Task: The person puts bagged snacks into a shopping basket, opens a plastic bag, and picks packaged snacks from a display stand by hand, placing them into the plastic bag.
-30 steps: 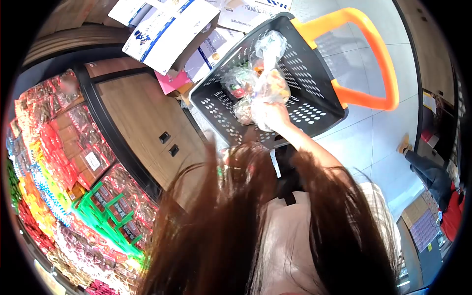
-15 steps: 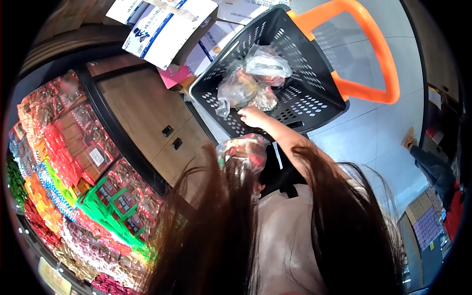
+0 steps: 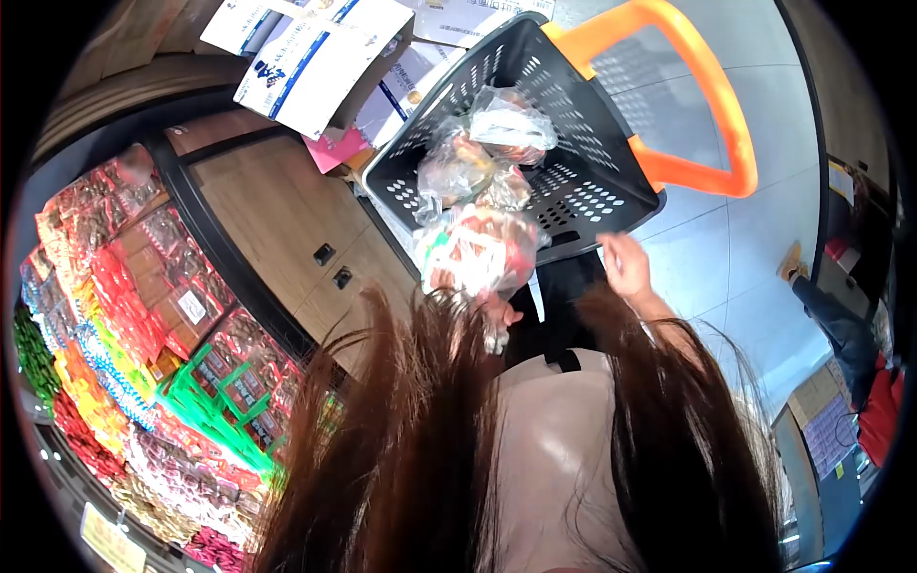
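A clear plastic bag of red and white packets (image 3: 479, 250) hangs at the near rim of the black basket (image 3: 626, 181). My left hand (image 3: 499, 311) is closed on the neck of this bag, partly covered by hair. To the right, just outside the basket's near rim, my right hand (image 3: 626, 267) is raised with its fingers curled loosely and nothing visible in them. Inside the basket lie several knotted clear bags, among them a whitish one (image 3: 513, 124) and a yellowish one (image 3: 457, 164). The basket's orange handle (image 3: 740, 124) sticks out to the right.
White and blue cartons (image 3: 320, 72) stand behind the basket at the upper left. A wooden cabinet (image 3: 277, 210) and shelves of colourful packaged snacks (image 3: 143, 306) run down the left. Grey floor tiles (image 3: 764, 229) lie to the right, where another person's leg (image 3: 836, 325) shows.
My right hand has left the bags inside the basket and drawn back to the right. The bag in my left hand has risen to the basket's near rim.
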`<action>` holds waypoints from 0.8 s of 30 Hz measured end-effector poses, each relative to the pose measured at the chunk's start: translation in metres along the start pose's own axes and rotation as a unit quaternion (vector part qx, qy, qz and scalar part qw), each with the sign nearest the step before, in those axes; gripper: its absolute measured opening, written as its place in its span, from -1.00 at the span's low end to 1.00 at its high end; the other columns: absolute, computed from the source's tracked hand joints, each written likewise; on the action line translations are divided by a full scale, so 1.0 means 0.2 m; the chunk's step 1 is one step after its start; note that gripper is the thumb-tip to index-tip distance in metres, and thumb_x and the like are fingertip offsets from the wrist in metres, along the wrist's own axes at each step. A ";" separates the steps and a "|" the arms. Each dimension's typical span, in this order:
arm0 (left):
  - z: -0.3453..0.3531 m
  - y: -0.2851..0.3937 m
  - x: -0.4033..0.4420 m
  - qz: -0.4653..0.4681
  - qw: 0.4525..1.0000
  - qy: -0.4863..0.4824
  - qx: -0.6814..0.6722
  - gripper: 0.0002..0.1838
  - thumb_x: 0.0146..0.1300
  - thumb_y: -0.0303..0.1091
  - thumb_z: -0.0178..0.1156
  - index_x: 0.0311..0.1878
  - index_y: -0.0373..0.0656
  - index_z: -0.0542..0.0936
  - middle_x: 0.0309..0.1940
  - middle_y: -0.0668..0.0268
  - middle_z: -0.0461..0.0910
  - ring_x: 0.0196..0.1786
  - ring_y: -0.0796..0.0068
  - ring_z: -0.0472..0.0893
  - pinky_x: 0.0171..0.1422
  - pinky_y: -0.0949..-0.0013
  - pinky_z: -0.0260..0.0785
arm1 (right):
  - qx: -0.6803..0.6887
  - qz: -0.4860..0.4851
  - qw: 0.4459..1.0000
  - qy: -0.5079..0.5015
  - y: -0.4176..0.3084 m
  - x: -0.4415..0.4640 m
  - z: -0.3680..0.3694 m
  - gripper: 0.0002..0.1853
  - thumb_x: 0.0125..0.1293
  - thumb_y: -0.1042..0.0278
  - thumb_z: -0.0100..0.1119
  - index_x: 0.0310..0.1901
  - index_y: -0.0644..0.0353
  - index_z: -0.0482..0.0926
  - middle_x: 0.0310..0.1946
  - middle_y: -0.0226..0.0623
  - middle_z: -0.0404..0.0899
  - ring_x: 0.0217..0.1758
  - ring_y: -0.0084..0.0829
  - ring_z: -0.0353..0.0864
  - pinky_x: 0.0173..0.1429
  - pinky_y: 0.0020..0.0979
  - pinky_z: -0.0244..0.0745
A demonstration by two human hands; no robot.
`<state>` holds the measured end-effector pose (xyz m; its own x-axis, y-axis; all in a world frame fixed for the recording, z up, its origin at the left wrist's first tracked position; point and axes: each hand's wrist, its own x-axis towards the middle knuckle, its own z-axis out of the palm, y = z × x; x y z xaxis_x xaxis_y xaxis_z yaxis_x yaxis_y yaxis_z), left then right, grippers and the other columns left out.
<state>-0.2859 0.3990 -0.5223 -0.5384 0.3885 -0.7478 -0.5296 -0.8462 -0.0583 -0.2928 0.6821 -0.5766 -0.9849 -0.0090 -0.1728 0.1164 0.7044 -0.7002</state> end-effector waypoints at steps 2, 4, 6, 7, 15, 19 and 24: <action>0.02 -0.02 0.12 -0.025 0.999 -0.029 -0.029 -0.73 0.34 -0.25 -0.01 -0.50 -0.07 0.38 -0.62 0.39 0.35 -0.39 0.38 0.43 0.12 0.10 0.37 | 0.081 0.063 0.990 -0.102 0.12 -0.27 0.08 -0.85 0.19 0.46 0.04 -0.22 0.17 0.57 -0.40 -0.14 0.56 -0.31 -0.11 0.55 -0.18 -0.21 0.45; -0.05 -0.03 0.33 -0.077 0.992 -0.074 -0.063 -0.74 0.32 -0.27 0.04 -0.53 -0.04 0.37 -0.64 0.47 0.32 -0.40 0.47 0.41 0.13 0.14 0.37 | 0.029 0.051 0.979 -0.198 0.26 -0.44 0.19 -0.75 0.20 0.36 0.08 -0.07 0.12 0.54 -0.20 -0.12 0.56 -0.13 -0.14 0.55 -0.06 -0.17 0.45; 0.05 -0.08 0.48 -0.060 0.994 -0.032 -0.090 -0.74 0.30 -0.31 0.06 -0.54 -0.03 0.36 -0.66 0.52 0.29 -0.44 0.55 0.39 0.12 0.19 0.37 | -0.043 -0.023 0.993 -0.105 0.56 -0.65 0.52 -0.35 0.12 -0.03 0.24 0.17 0.17 0.37 -0.06 -0.06 0.53 0.09 -0.11 0.50 0.16 -0.26 0.37; 0.06 -0.11 0.58 -0.062 0.991 -0.071 -0.096 -0.74 0.30 -0.31 0.05 -0.55 -0.03 0.36 -0.67 0.51 0.29 -0.47 0.60 0.38 0.11 0.23 0.36 | -0.045 -0.026 0.993 -0.105 0.55 -0.64 0.51 -0.35 0.12 -0.03 0.24 0.17 0.17 0.37 -0.06 -0.06 0.53 0.09 -0.11 0.50 0.16 -0.26 0.37; -0.15 -0.27 1.26 -0.143 0.976 0.154 0.051 -0.80 0.31 -0.24 -0.02 -0.43 -0.03 0.43 -0.56 0.37 0.44 -0.42 0.39 0.47 0.05 0.10 0.41 | 0.004 0.136 0.947 -0.290 0.48 -0.42 0.50 -0.04 -0.06 -0.31 0.25 0.37 -0.10 0.13 0.37 0.16 -0.03 0.38 0.22 0.04 0.29 0.11 0.17; -0.02 -0.32 1.45 -0.077 0.984 0.126 -0.102 -0.74 0.34 -0.18 -0.08 -0.42 -0.05 0.46 -0.57 0.39 0.45 -0.41 0.41 0.47 0.07 0.08 0.39 | -0.199 0.176 0.890 -0.370 0.36 -0.30 0.45 -0.05 -0.13 -0.26 0.32 0.33 -0.15 0.19 0.36 0.08 0.01 0.34 0.14 0.12 0.18 0.09 0.30; -0.16 -0.40 1.62 -0.161 0.976 0.005 -0.144 -0.74 0.34 -0.11 -0.06 -0.33 -0.04 0.51 -0.57 0.35 0.46 -0.31 0.31 0.50 0.06 0.01 0.39 | -0.200 0.232 0.867 -0.394 0.35 -0.23 0.47 -0.01 -0.15 -0.22 0.35 0.36 -0.23 0.12 0.37 -0.02 0.01 0.37 0.11 0.05 0.17 0.08 0.28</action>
<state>-0.3978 0.5809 -0.7814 -0.3671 0.6488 -0.6666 -0.4638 -0.7489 -0.4734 -0.2271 0.6645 -0.6819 -0.4327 -0.0288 -0.9011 0.2684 0.9500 -0.1593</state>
